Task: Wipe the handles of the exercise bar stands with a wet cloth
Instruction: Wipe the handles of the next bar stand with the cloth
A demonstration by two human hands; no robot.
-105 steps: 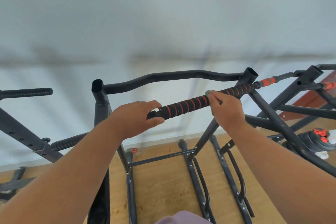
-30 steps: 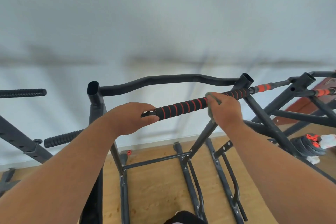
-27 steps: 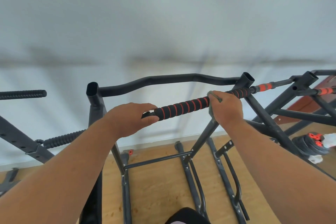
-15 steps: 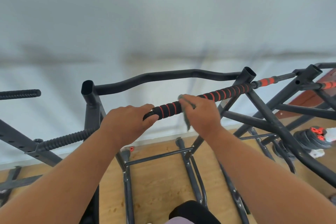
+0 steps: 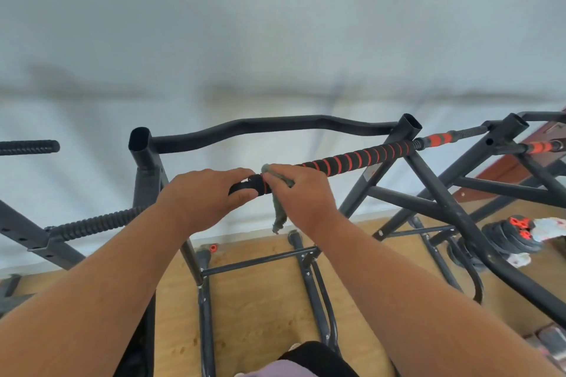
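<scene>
Handle (image 5: 352, 160) slants up toward right; left hand (image 5: 202, 196) grips its end, right hand (image 5: 301, 196) pinches cloth (image 5: 279, 214) against it.

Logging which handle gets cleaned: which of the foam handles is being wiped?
The black foam handle with red spiral stripes, gripped by both hands, grey-green cloth under the right hand; the plain black ribbed handles sit untouched.

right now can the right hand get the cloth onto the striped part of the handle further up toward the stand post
Probably yes: the right hand already holds the cloth around the striped handle, and nothing sits on the foam between it and the stand post.
</scene>
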